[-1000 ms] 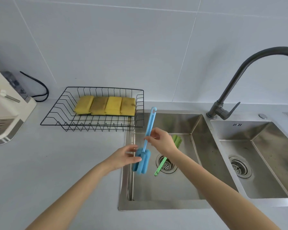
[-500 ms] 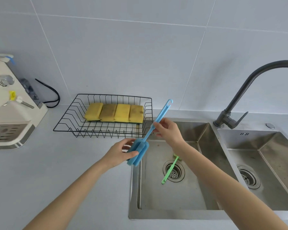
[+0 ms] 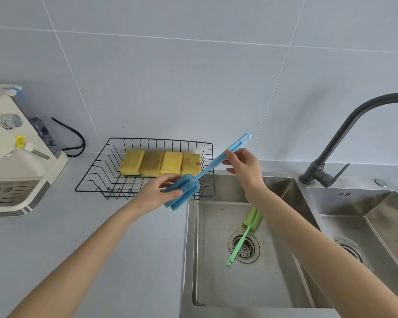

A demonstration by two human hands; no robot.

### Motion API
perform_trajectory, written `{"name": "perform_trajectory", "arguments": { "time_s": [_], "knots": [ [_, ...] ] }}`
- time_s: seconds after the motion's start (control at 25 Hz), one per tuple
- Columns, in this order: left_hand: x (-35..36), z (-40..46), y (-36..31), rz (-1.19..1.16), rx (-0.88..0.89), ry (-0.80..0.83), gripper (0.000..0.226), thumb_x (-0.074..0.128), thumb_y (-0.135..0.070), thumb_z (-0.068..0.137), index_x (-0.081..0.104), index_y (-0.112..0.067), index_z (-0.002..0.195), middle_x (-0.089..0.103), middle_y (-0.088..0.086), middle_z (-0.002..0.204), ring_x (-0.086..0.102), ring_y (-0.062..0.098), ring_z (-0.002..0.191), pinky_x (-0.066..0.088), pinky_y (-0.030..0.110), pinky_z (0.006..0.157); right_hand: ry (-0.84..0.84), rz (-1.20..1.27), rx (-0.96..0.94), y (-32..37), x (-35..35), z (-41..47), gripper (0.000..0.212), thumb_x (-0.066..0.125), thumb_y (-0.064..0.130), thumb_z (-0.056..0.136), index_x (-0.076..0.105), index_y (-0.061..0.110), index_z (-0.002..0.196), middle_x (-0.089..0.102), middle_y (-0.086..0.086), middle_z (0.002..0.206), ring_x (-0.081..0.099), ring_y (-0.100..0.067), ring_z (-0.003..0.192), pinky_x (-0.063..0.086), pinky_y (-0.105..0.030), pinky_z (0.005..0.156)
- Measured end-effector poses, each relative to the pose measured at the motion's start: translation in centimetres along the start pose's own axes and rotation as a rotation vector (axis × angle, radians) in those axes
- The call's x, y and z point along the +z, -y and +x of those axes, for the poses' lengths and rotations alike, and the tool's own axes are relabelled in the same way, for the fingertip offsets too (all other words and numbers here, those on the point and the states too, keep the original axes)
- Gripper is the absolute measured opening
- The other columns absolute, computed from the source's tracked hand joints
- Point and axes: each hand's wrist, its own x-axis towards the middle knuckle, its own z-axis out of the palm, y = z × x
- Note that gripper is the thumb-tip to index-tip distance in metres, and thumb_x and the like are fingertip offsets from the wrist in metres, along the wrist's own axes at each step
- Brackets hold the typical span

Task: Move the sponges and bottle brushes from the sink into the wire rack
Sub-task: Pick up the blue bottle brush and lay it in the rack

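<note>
A blue bottle brush (image 3: 207, 171) hangs tilted over the front right corner of the black wire rack (image 3: 97, 173). My left hand (image 3: 155, 196) grips its foam head and my right hand (image 3: 245, 167) pinches its handle. Several yellow sponges (image 3: 162, 162) lie side by side in the rack. A green bottle brush (image 3: 244, 237) lies in the left sink basin (image 3: 207, 283), its handle across the drain.
A dark faucet (image 3: 345, 138) rises behind the divider between the two basins, and the right basin (image 3: 377, 230) holds nothing. A white appliance (image 3: 12, 157) with a black cable stands at the far left. Grey countertop (image 3: 67, 244) stretches in front of the rack.
Both hands have carried the blue brush up and left from over the sink to the rack's front right corner, tilting it flatter. The green brush stays in the basin.
</note>
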Motion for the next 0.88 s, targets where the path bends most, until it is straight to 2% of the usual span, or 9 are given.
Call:
{"name": "perform_trajectory", "arguments": {
  "time_s": [0.08,0.16,0.28,0.44,0.56,0.72,0.88],
  "knots": [
    [-0.7,1.1,-0.4,0.008,0.008,-0.001,0.04,0.062,-0.015,0.085,0.054,-0.02,0.124,0.058,-0.007,0.115,0.052,0.011,0.109,0.041,0.013,0.078,-0.034,0.04,-0.01,0.3,0.0,0.8,0.014,0.055,0.018,0.092,0.053,0.017,0.078,0.06,0.004,0.075,0.062,-0.004,0.073,0.052,-0.015,0.064],
    [-1.2,2.3,-0.6,0.042,0.009,0.0,0.04,0.061,-0.015,0.085,0.054,-0.02,0.124,0.058,-0.006,0.116,0.052,0.011,0.111,0.042,0.018,0.083,-0.029,0.081,-0.003,0.3,0.1,1.6,0.004,0.055,0.016,0.092,0.052,0.014,0.091,0.06,0.003,0.076,0.062,-0.005,0.072,0.052,-0.017,0.066],
    [-1.8,4.1,-0.3,0.1,-0.008,-0.005,0.041,0.061,-0.015,0.085,0.053,-0.018,0.125,0.058,-0.006,0.117,0.051,0.012,0.114,0.038,0.026,0.093,-0.024,0.113,0.027,-0.5,0.2,3.0,0.013,0.054,0.013,0.092,0.049,0.017,0.103,0.061,0.002,0.078,0.062,-0.007,0.072,0.053,-0.019,0.068],
    [-1.9,6.6,0.6,0.138,-0.043,-0.002,0.041,0.06,-0.016,0.086,0.053,-0.017,0.126,0.058,-0.004,0.12,0.05,0.011,0.115,0.037,0.027,0.096,-0.052,0.184,0.109,-1.5,0.2,5.3,0.002,0.051,0.013,0.094,0.052,0.014,0.092,0.059,0.001,0.078,0.062,-0.006,0.073,0.054,-0.012,0.059],
    [-1.4,8.7,1.7,0.17,-0.076,0.025,0.044,0.059,-0.014,0.086,0.05,-0.014,0.129,0.056,0.001,0.129,0.047,0.009,0.114,0.035,0.026,0.096,-0.056,0.189,0.16,-3.2,0.4,7.1,0.016,0.051,0.011,0.094,0.051,0.019,0.079,0.06,0.001,0.078,0.062,-0.006,0.073,0.054,-0.012,0.06],
    [-0.4,11.4,3.8,0.192,-0.133,0.058,0.045,0.06,-0.012,0.086,0.049,-0.014,0.129,0.055,0.003,0.131,0.047,0.013,0.117,0.035,0.025,0.093,-0.074,0.165,0.245,-5.9,0.8,9.2,0.002,0.05,0.01,0.094,0.051,0.012,0.094,0.06,0.001,0.08,0.063,-0.006,0.076,0.054,-0.017,0.067],
    [0.4,13.7,5.5,0.207,-0.174,0.077,0.043,0.06,-0.011,0.086,0.05,-0.014,0.127,0.054,0.003,0.131,0.047,0.014,0.118,0.035,0.025,0.091,-0.09,0.154,0.319,-8.3,1.1,11.0,0.008,0.052,0.01,0.093,0.05,0.01,0.101,0.061,0.001,0.082,0.063,-0.007,0.078,0.053,-0.023,0.075]
  ]
}}
